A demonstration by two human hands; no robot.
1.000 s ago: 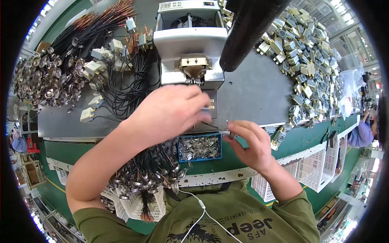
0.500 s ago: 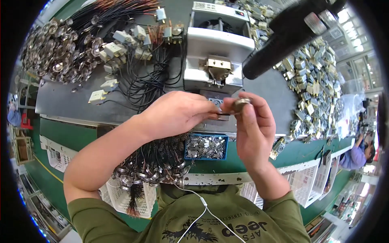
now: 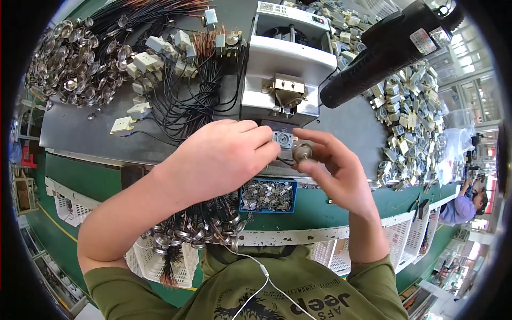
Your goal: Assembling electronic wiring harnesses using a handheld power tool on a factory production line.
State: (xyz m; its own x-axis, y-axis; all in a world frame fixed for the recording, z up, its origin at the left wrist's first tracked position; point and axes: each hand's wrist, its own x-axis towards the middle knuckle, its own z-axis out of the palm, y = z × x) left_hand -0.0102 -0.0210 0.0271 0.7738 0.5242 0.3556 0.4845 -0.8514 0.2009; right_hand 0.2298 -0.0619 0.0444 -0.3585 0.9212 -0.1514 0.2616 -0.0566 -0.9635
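Note:
My left hand (image 3: 226,154) is closed, its fingertips pinching a short black wire (image 3: 286,161) in front of the small machine. At the wire's other end sits a round metal cap (image 3: 302,152), held between the thumb and fingers of my right hand (image 3: 341,173). The thumb lies at the cap's lower edge, slightly blurred, and the index finger arches over it. Just beyond the fingertips, a small grey square part with a round centre (image 3: 283,139) rests beneath the silver bench machine (image 3: 281,64). My left hand hides part of the wire.
Round metal caps (image 3: 74,64) and wired white blocks (image 3: 146,63) are heaped at left. Many small square parts (image 3: 402,117) cover the right side. A black cylindrical tool (image 3: 373,58) overhangs the machine's right. A blue tray (image 3: 268,196) of metal pieces stands at the near edge.
My left hand has turned, its back now facing up more. The cap has moved down and left, and my right fingers have spread wider around it. The grey square part shows more.

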